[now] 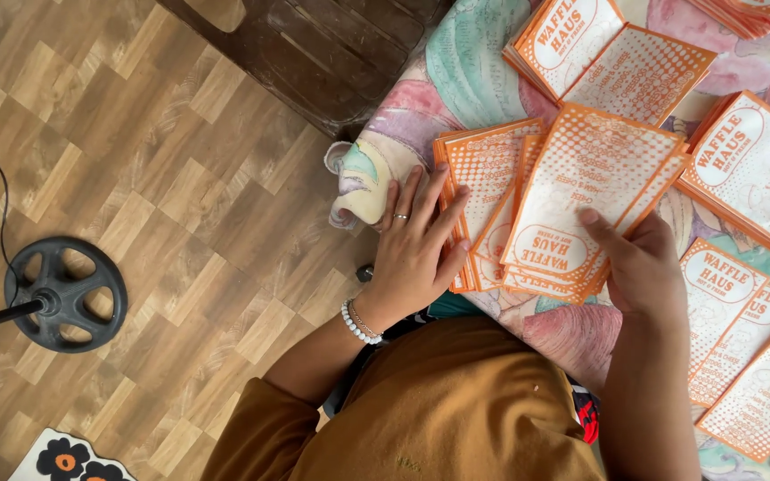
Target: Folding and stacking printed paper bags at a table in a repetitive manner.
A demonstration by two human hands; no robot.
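Note:
My left hand [413, 245] lies flat with fingers spread on the left edge of a stack of orange-and-white paper bags [485, 174], at the table's near left corner. A ring and a white bead bracelet are on that hand. My right hand [642, 263] grips the lower edge of a thicker pile of the same bags [585, 178], thumb on top, fingers under it. The two piles overlap and lie fanned on a pastel patterned tablecloth [461, 76].
More stacks of orange-and-white bags lie at the top [581, 44], at the right [755, 169] and at the lower right [750, 356]. A dark wooden chair [314, 53] stands beyond the table corner. A black round stand base [64, 294] sits on the wood-pattern floor at left.

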